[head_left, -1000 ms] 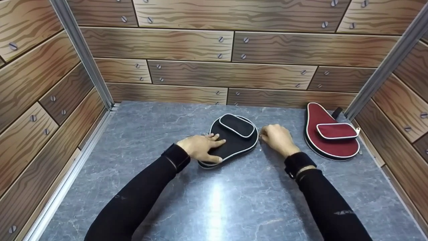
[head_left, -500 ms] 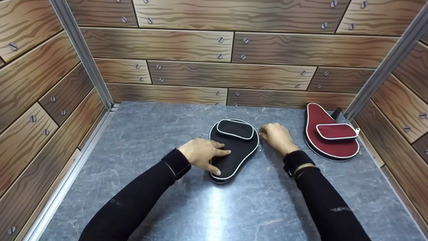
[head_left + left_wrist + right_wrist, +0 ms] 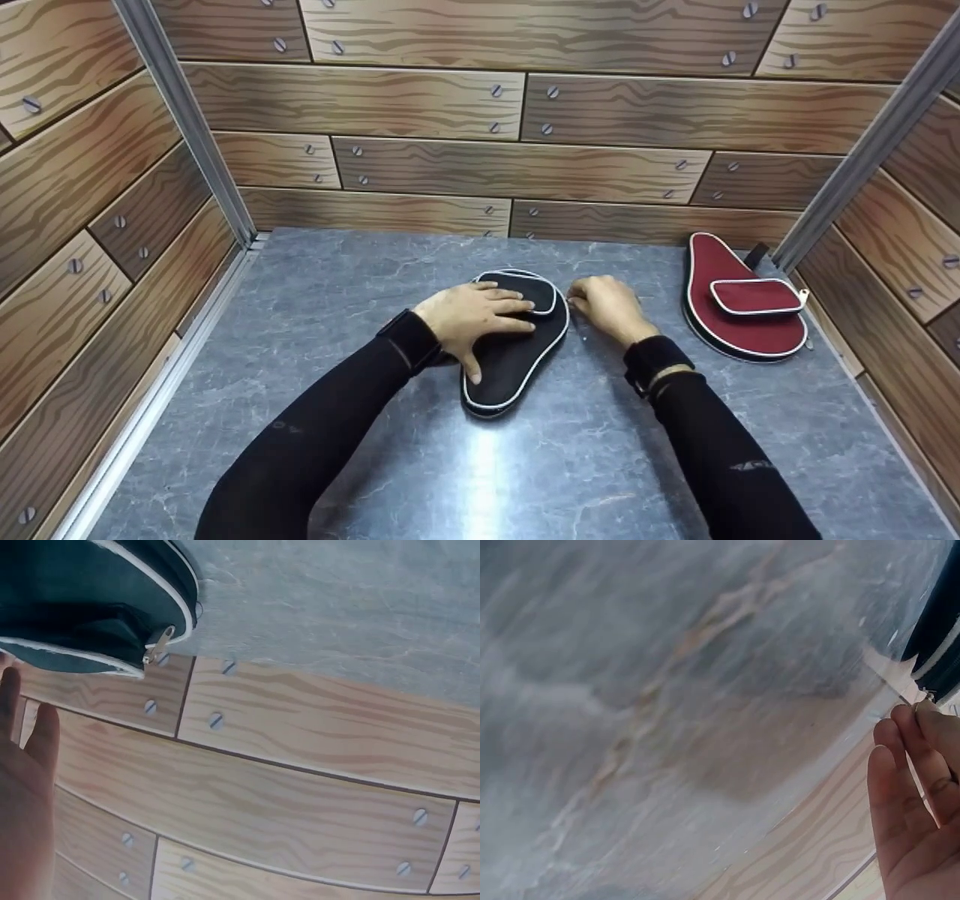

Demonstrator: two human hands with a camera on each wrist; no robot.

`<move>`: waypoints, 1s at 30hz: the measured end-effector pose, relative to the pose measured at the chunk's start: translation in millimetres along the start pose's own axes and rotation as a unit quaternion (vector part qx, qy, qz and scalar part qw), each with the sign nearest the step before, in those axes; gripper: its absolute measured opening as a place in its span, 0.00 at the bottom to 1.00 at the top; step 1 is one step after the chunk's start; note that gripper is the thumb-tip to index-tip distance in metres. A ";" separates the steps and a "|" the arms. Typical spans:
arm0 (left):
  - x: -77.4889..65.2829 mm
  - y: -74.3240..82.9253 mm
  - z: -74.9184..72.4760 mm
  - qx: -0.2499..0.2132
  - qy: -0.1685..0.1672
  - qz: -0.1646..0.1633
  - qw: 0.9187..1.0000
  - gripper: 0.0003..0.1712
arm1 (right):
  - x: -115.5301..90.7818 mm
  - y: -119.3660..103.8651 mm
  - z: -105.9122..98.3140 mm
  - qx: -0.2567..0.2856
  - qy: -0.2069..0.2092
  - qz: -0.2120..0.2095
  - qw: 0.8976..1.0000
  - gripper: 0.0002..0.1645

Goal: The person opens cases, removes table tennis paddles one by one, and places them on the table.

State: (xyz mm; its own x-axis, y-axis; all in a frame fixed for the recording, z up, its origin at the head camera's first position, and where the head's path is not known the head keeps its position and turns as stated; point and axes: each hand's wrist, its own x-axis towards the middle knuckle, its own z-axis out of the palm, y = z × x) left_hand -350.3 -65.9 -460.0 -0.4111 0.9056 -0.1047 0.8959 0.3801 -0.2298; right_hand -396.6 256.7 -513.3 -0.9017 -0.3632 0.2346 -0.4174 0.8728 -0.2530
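Observation:
A black table tennis bat case with white piping lies on the grey tabletop, its narrow end toward the front. My left hand rests flat on it, fingers spread over the small front pocket and thumb toward the narrow end. At the case's right edge, my right hand pinches a small metal zipper pull between thumb and forefinger; the fingertips hide most of it. The left wrist view shows the pocket's own zipper pull hanging at the pocket's corner.
A red bat case with a matching pocket lies at the back right, near the corner post. Wood-patterned panels wall in the grey tabletop at the back and on both sides.
The black case has turned, its narrow end swinging toward the front. My left hand has slid up onto the pocket. My right hand has shifted slightly left, still at the case's edge.

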 end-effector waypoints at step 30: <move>8.5 1.7 9.6 -0.088 -0.049 -0.097 0.990 0.66 | -3.7 -7.6 -0.5 0.027 -0.016 -0.033 0.999 0.03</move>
State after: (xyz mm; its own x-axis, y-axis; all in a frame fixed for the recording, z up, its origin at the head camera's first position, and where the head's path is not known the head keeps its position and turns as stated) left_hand -353.9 -59.4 -470.6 -0.5845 0.7935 -0.1695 0.8108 0.5793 -0.0841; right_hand -390.0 251.6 -511.7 -0.8747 -0.4302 0.2234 -0.4809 0.8282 -0.2879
